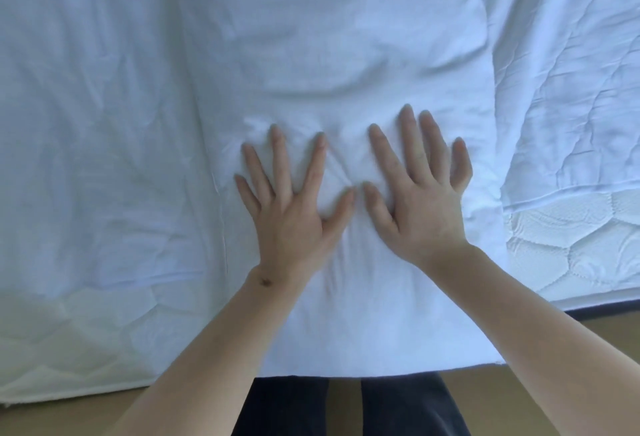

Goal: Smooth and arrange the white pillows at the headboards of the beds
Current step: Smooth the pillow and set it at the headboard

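Left hand [294, 224]: grip fully open, fingers spread, palm flat on the white pillow [346, 89]; holds nothing.
Right hand [420, 200]: grip fully open, palm down on the same pillow, thumbs nearly touching.
Pillow, count one: lies across the bed, near edge overhanging the mattress [571, 245] side; creased around the fingertips.
White sheet [86, 123]: wrinkled, either side of pillow.
Hands, count: two.

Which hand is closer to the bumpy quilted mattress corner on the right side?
Right. The right hand lies flat on the pillow beside the mattress corner; the left hand presses farther away.
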